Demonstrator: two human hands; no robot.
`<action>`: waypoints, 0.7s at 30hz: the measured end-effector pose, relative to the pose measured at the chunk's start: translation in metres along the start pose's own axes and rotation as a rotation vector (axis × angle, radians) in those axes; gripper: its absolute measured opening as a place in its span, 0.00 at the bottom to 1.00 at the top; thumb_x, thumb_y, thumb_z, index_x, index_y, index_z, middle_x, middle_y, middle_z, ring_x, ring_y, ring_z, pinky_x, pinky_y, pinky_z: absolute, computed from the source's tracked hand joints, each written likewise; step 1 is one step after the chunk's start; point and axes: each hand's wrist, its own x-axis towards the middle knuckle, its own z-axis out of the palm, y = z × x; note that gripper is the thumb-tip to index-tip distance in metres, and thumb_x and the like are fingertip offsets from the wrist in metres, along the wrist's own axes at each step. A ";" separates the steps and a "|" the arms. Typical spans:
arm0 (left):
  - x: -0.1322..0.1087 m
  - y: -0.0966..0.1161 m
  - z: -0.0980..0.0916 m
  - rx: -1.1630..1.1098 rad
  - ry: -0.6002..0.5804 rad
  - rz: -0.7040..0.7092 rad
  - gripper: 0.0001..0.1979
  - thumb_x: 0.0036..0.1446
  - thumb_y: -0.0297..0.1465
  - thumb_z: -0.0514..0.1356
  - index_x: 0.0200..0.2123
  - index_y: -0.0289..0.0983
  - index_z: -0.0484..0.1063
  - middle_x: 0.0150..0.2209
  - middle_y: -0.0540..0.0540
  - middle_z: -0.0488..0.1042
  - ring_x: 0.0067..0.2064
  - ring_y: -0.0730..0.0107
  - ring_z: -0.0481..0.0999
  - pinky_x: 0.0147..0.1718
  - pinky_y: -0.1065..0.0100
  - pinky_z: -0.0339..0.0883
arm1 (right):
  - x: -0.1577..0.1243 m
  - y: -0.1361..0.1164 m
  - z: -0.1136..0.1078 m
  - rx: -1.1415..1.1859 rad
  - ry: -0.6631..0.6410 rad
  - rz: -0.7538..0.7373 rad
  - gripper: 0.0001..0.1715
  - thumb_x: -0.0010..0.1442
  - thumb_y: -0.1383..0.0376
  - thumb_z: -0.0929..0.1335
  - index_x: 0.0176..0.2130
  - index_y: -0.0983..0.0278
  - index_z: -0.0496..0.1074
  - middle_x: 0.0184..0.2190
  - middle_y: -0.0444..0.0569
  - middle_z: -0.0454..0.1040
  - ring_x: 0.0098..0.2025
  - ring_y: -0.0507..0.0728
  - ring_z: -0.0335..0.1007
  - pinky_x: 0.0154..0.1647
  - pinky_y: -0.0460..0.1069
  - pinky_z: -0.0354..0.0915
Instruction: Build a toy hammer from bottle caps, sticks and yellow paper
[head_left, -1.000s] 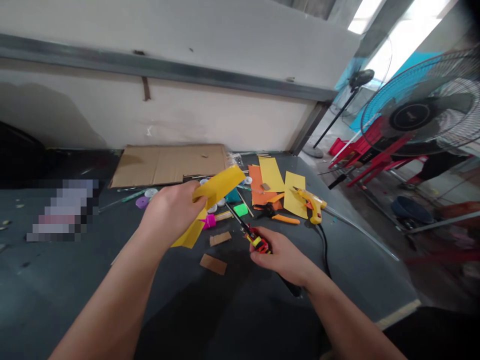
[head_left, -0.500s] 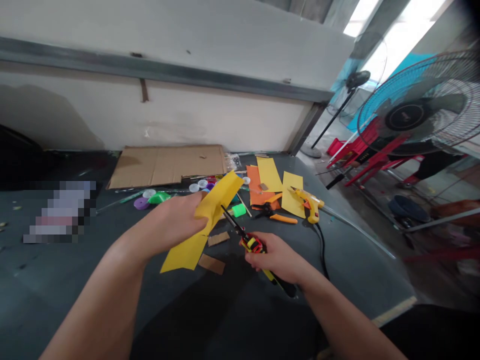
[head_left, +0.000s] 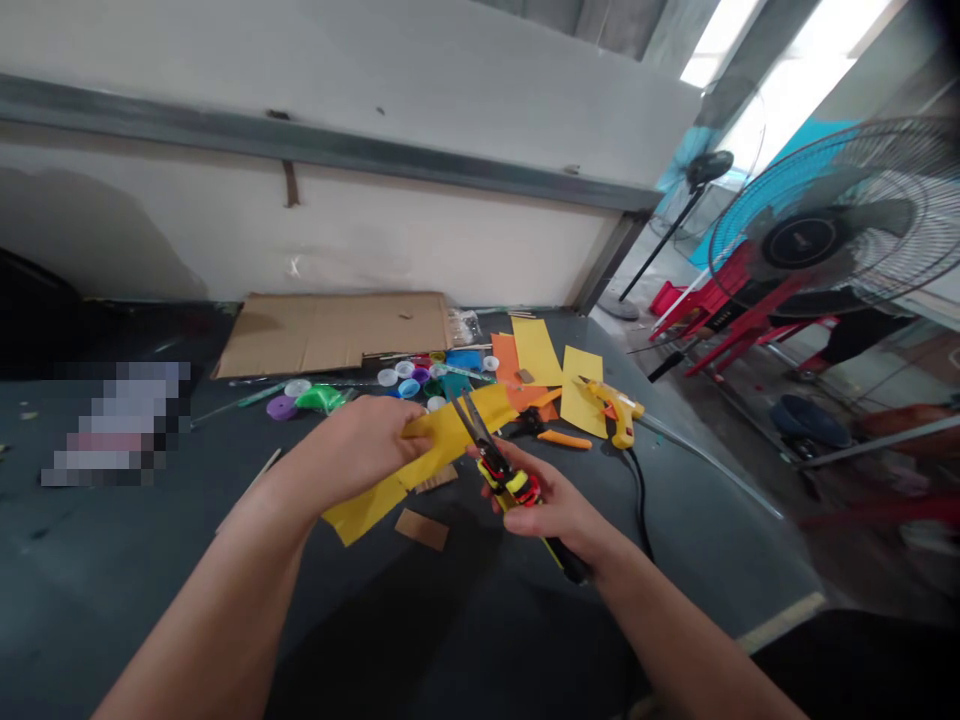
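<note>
My left hand pinches a long yellow paper strip above the dark table. My right hand grips a pair of scissors with a red, yellow and black handle. The scissor blades cross the upper part of the strip, near its right end. Both hands are closed on what they hold. A small brown cardboard piece lies on the table under the strip.
A flat cardboard sheet lies at the back by the wall. Several coloured bottle caps, orange and yellow paper sheets, orange pliers and a yellow glue gun with its black cord sit behind my hands. A standing fan is at right.
My left hand lowered the yellow strip and turned it flatter. My right hand lifted the scissors up and left until the blades reached the strip.
</note>
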 end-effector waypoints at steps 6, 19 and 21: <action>0.012 0.002 0.007 -0.021 -0.082 -0.015 0.10 0.54 0.39 0.57 0.32 0.40 0.73 0.30 0.49 0.76 0.30 0.65 0.73 0.27 0.67 0.58 | 0.006 0.001 0.000 0.187 0.014 0.082 0.33 0.42 0.66 0.72 0.50 0.62 0.72 0.32 0.47 0.73 0.33 0.55 0.67 0.33 0.49 0.63; 0.019 0.034 0.040 -0.067 0.221 -0.144 0.22 0.56 0.48 0.53 0.21 0.39 0.69 0.19 0.49 0.69 0.22 0.69 0.66 0.23 0.68 0.50 | 0.014 -0.013 -0.012 0.729 0.076 -0.025 0.22 0.52 0.60 0.62 0.46 0.62 0.68 0.38 0.48 0.73 0.38 0.56 0.67 0.39 0.53 0.65; 0.024 0.032 0.048 -0.226 0.146 -0.181 0.20 0.54 0.48 0.54 0.22 0.39 0.71 0.20 0.48 0.71 0.22 0.69 0.66 0.22 0.69 0.51 | 0.014 -0.013 -0.012 0.743 0.074 -0.048 0.22 0.52 0.60 0.62 0.46 0.61 0.68 0.39 0.48 0.72 0.38 0.56 0.67 0.39 0.53 0.65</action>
